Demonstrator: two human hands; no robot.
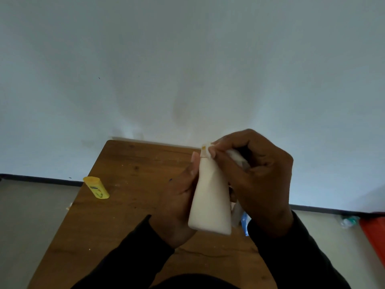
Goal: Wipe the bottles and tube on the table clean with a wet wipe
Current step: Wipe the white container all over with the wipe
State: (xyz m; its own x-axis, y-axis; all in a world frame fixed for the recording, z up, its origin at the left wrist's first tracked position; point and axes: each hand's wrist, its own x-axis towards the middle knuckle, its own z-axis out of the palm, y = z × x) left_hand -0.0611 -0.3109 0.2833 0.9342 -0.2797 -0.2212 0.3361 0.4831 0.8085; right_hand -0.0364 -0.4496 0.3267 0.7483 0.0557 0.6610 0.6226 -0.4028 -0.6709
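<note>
The left hand (179, 197) grips the white tube (209, 197) upright, its narrow end just left of the right hand (258, 174) fingertips, which pinch what is probably the wet wipe (236, 156).

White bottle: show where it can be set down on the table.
Bare wood lies between the yellow bottle and the left hand, and along the table's far edge. Crowded: the right side, where both hands hold the white bottle above a blue-white item.
</note>
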